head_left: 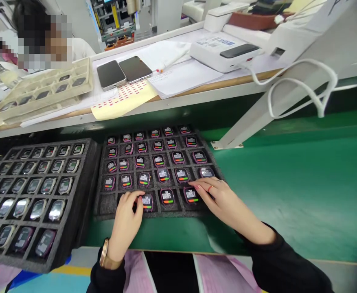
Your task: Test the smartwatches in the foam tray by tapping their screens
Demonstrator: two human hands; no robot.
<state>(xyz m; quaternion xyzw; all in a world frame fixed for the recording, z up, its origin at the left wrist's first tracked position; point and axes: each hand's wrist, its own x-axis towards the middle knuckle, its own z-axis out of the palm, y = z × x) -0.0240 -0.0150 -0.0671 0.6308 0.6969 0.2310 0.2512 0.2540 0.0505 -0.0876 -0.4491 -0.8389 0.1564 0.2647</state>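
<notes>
A dark foam tray (108, 203) lies in front of me, its compartments holding several smartwatches with purple cases and lit screens showing text above a red and green bar. My left hand (128, 217) is at the front row, thumb and index finger curled in a pinch at the left edge of a smartwatch (147, 202). Over the tray's front right corner, my right hand (216, 194) has its fingers stretched out, with the tips at the upper edge of another smartwatch (191, 195). Its back partly covers a smartwatch (206, 172) with a glare on its screen.
A second foam tray (51, 262) with several watches stands at the left. Above, a shelf (178, 99) carries two phones (111, 74), papers, a yellow sticker sheet (126, 103), a plastic parts tray (88, 77) and a white device (224, 53). A slanted metal support (248, 126) meets the green bench. Another person sits opposite.
</notes>
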